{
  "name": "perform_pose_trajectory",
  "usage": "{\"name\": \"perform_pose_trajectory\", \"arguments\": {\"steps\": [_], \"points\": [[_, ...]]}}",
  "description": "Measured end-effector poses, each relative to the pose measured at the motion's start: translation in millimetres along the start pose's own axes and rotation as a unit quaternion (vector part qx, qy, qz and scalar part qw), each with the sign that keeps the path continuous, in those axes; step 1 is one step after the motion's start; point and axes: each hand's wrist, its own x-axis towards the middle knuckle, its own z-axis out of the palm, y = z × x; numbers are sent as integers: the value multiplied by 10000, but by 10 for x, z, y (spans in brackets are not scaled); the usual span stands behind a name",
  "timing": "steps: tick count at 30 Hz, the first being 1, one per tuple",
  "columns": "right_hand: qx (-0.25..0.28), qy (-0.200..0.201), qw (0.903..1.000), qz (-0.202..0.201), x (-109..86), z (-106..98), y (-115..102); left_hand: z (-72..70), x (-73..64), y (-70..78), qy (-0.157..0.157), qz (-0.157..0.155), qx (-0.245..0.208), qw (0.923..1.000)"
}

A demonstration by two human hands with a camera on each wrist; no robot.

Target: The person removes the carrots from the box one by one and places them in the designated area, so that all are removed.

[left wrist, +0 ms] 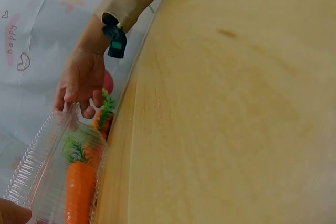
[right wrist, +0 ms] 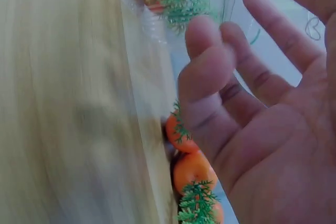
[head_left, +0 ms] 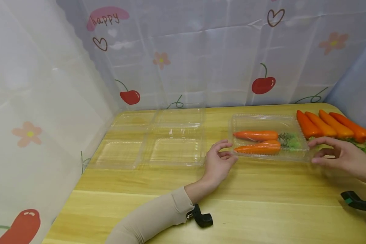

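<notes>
A clear plastic container (head_left: 262, 122) sits toward the right of the table, its lid down over two toy carrots (head_left: 259, 136) with green leafy tops. My left hand (head_left: 219, 162) holds its left end, thumb and fingers bent about the near corner. At the opposite end, my right hand (head_left: 344, 156) has its thumb and index finger at the right edge. The left wrist view shows the right hand's fingertips (left wrist: 68, 106) on the container's rim. Close up, the right hand (right wrist: 252, 98) has bent fingers and partly covers the container (right wrist: 152, 24).
Several more carrots (head_left: 329, 125) lie side by side at the table's far right, leaves toward me. Several clear plastic containers (head_left: 174, 149) stand on the left half. A printed cloth (head_left: 201, 67) hangs behind the wooden table (head_left: 247, 203).
</notes>
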Motion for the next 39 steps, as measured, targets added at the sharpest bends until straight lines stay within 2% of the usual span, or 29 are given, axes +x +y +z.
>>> {"name": "perform_pose_trajectory", "arguments": {"steps": [5,8,15,26,32,35,39], "points": [[-34,81,9975,-702,19,9,20,-10,-6,-3,4,-9,-38,10000],[14,168,9957,-907,34,17,33,-7,-12,-6,-49,-14,-100,9999],[31,212,9954,-934,21,3,39,7,-31,-13,-253,86,-173,9995],[-143,157,9883,-1510,22,-13,-28,6,-33,-13,-94,187,-347,9992],[-245,114,9872,-1572,32,-11,-61,15,-46,-6,-78,118,-385,9992],[-303,229,9871,-1555,33,-1,-75,24,-61,-4,-44,29,-373,9993],[-401,595,9844,-1604,55,27,-111,20,-70,-6,18,-29,-340,9994]]}}
